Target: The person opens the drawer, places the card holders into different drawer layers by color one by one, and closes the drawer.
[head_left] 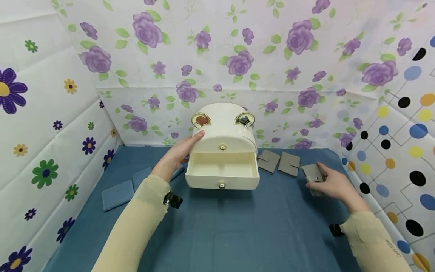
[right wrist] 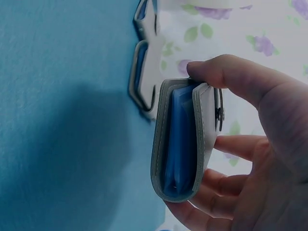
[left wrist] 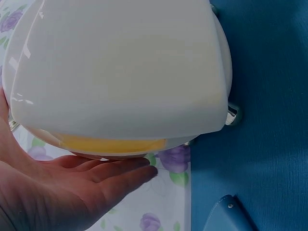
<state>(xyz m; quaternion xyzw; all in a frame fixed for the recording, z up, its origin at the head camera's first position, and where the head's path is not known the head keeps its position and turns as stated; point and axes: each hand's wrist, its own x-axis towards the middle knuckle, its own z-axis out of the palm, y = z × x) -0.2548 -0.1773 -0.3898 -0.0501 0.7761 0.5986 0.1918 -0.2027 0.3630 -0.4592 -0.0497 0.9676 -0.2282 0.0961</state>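
A cream storage box (head_left: 227,122) with a rounded top and gold-rimmed ears stands against the back wall, its lower drawer (head_left: 222,182) pulled out and bare inside. My left hand (head_left: 177,154) rests against the box's left side; in the left wrist view its fingers lie straight along the curved wall. Over at the right, my right hand (head_left: 331,184) grips a grey card holder (head_left: 312,173) between thumb and fingers. The right wrist view shows the card holder (right wrist: 161,144) edge-on, with clear bluish sleeves inside and a snap strap on its face.
Two more grey card holders (head_left: 268,161) (head_left: 289,164) lie beside the box on its right. Blue card holders (head_left: 118,195) (head_left: 141,176) lie on the blue cloth at the left, partly behind my left arm. Patterned walls enclose the table at the back and sides.
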